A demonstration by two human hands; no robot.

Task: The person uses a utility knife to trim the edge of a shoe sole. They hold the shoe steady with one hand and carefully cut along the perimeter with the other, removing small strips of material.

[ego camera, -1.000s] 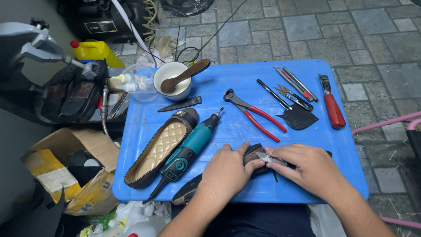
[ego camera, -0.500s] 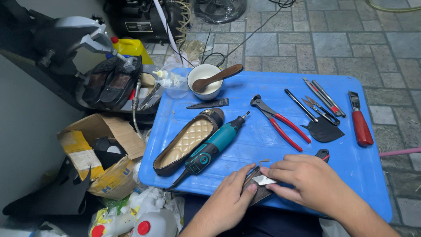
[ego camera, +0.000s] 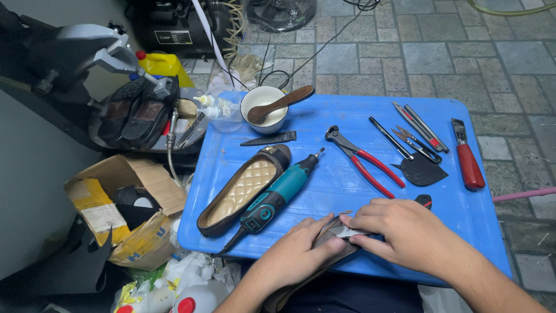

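**Blade on a dark shoe piece, second shoe waiting**

A blue plastic table (ego camera: pixel 347 174) carries the whole job, tools spread across its far half. At its near edge lies the work in hand: a dark shoe piece (ego camera: pixel 324 246), flat and partly hanging off the table toward the person. The left hand (ego camera: pixel 298 255) lies on it with fingers pressed down, pinning it. The right hand (ego camera: pixel 405 232) pinches a small silvery blade (ego camera: pixel 347 232) between thumb and fingers, its tip resting on the dark piece just beside the left thumb. By the look of it the trimming is under way, not finished; how much of the edge is done cannot be told, since the hands cover it.

A brown shoe with a quilted tan insole (ego camera: pixel 243 188) lies to the left, untouched, with a teal rotary tool (ego camera: pixel 278 194) touching its side. Red-handled pincers (ego camera: pixel 365 159), a black scraper (ego camera: pixel 414 165) and a white cup with a wooden spoon (ego camera: pixel 266 107) sit idle beyond.
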